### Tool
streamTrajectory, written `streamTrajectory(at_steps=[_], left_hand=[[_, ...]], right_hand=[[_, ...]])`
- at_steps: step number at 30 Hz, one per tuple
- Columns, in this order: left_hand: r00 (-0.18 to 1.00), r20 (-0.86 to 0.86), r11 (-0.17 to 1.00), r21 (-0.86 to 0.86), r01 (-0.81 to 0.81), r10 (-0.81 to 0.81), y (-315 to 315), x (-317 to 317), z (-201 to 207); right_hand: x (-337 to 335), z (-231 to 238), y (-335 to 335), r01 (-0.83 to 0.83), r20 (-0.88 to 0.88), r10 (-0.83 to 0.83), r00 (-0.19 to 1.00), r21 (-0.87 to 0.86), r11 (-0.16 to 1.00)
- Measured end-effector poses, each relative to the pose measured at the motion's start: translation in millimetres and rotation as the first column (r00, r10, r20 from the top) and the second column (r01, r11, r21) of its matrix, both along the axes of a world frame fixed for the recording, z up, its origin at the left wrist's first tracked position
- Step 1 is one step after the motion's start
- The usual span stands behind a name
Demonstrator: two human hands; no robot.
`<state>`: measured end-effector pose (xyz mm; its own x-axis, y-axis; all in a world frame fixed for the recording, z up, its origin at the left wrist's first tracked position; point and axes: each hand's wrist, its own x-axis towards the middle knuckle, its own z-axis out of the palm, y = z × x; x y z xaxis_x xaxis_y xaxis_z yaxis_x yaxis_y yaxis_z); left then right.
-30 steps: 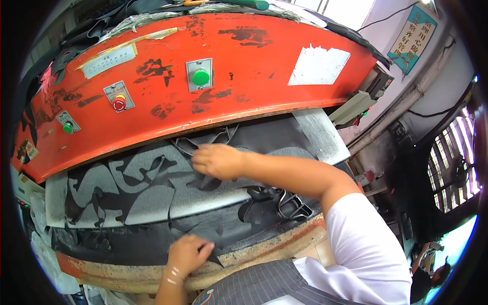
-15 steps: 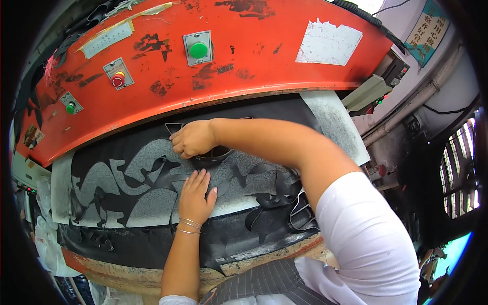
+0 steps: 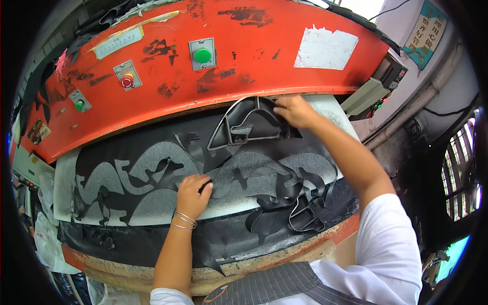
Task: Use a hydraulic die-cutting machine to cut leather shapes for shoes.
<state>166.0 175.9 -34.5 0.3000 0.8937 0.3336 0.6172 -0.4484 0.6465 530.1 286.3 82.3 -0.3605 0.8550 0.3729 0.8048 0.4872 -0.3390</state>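
Note:
My right hand [image 3: 296,111] grips the right end of a steel cutting die [image 3: 264,136], a curved frame with inner bars. The die is tilted up over the far part of the black sheet material [image 3: 168,133], near the red machine. My left hand [image 3: 193,196] rests lower on the sheet, its fingers curled and a dark edge of the sheet material between thumb and fingers. Around it lie cut-out gaps that show the speckled grey-white cutting board [image 3: 152,208], with loose black strips left between them.
Behind the board stands the red press beam [image 3: 168,66] with green buttons [image 3: 202,55] and a red knob [image 3: 127,80]. A second, smaller cutting die [image 3: 305,216] lies at the near right among black offcuts [image 3: 269,218]. A wooden edge [image 3: 264,267] runs along the front.
My right hand has moved right, lifting and tilting the cutting die with it. My left hand's fingers, flat and spread before, are now curled. The view has shifted slightly.

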Motion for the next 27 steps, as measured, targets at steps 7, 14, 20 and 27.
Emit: streamTrajectory(at_steps=[7,14,20,27], left_hand=[[0.983,-0.118,0.977,0.174,-0.119,0.141,73.4,26.7,25.3],[0.968,-0.226,0.985,0.157,-0.074,0.109,70.1,36.5,3.9],[0.978,-0.104,0.972,0.172,-0.162,0.182,-40.5,-21.5,13.8],[0.929,-0.368,0.928,-0.356,-0.105,-0.036,-176.1,-55.0,13.2]], right_hand=[[-7.4,-52.5,17.2,0.272,-0.014,-0.287,0.958,-0.272,0.923],[-24.6,-76.4,43.7,0.232,-0.016,-0.25,0.968,-0.32,0.919],[-23.8,-89.6,51.6,0.188,-0.033,-0.199,0.979,-0.208,0.96],[-31.4,-81.9,56.8,0.206,-0.075,-0.22,0.973,-0.163,0.965]])
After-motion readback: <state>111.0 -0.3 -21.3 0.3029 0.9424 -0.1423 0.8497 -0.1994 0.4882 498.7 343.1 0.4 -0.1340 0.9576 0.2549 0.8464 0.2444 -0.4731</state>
